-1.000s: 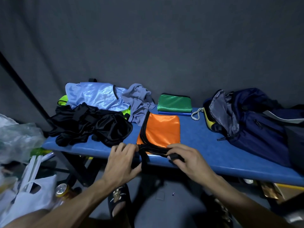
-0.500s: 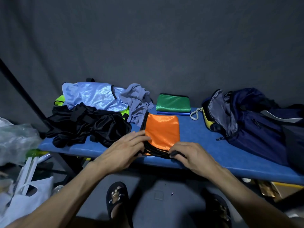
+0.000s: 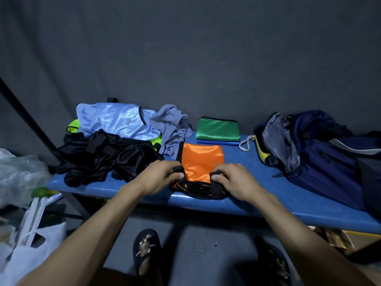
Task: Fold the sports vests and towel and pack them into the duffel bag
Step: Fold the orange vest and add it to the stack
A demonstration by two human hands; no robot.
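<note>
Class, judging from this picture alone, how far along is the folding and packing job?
Done: a green vest lies folded at the back of the bench, on something blue. In hand: the left hand and right hand each grip black trim of the orange vest, mid-fold. Left: the black, light blue and yellow garments and the grey towel lie unfolded; nothing visibly packed in the open duffel bag.

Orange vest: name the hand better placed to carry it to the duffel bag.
Right. The right hand pinches the orange vest on the side nearer the open duffel bag; the left hand would reach across.
</note>
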